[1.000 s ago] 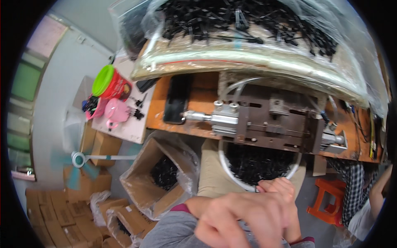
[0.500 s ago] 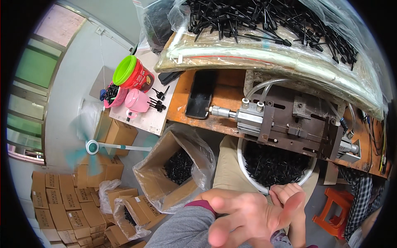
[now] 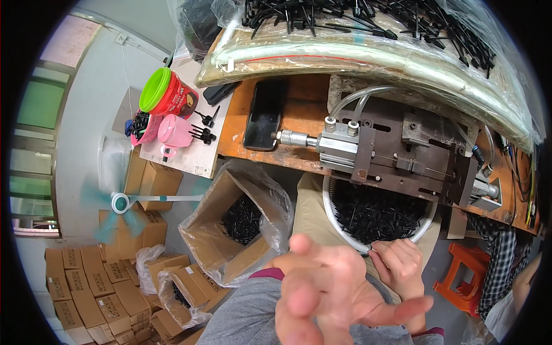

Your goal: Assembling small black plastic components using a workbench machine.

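Your left hand [image 3: 333,299] hovers blurred, fingers spread and empty. Your right hand [image 3: 399,267] rests loosely curled on the white tub's [image 3: 339,227] rim, gripping nothing you can see.

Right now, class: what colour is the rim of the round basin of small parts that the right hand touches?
White; the basin rim shows best in the head view, by the right hand.
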`<state>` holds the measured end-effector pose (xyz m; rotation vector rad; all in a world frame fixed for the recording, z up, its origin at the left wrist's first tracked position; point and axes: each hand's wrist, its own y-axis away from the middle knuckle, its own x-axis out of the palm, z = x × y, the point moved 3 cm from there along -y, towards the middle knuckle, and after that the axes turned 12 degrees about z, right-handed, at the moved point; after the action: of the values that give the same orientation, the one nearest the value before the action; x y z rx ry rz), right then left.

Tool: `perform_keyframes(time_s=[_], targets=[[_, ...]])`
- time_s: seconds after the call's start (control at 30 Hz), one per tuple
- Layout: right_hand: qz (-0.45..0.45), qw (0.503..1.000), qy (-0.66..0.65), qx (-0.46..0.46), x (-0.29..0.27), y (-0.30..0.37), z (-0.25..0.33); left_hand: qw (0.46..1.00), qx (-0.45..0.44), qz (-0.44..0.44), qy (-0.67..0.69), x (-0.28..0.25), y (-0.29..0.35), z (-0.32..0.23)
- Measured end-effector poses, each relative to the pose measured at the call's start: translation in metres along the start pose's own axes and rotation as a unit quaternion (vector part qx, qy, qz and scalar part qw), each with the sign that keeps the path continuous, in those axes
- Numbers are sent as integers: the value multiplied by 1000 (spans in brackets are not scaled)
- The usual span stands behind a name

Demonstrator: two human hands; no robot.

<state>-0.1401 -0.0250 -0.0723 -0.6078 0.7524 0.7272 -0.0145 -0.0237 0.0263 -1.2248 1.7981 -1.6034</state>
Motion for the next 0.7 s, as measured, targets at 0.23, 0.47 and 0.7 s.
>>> perform_keyframes(time_s=[0.23,0.47,0.7], targets=[[10,1000,-5,2,0,-3,5,998,-36,1,46,-11,-7,3],[9,1000,-11,-5,6,-3,6,960,-115,-251,55,-4,-7,-1],[-3,1000,-10,3,0,-1,5,956,-11,220,191,-23,-21,25]])
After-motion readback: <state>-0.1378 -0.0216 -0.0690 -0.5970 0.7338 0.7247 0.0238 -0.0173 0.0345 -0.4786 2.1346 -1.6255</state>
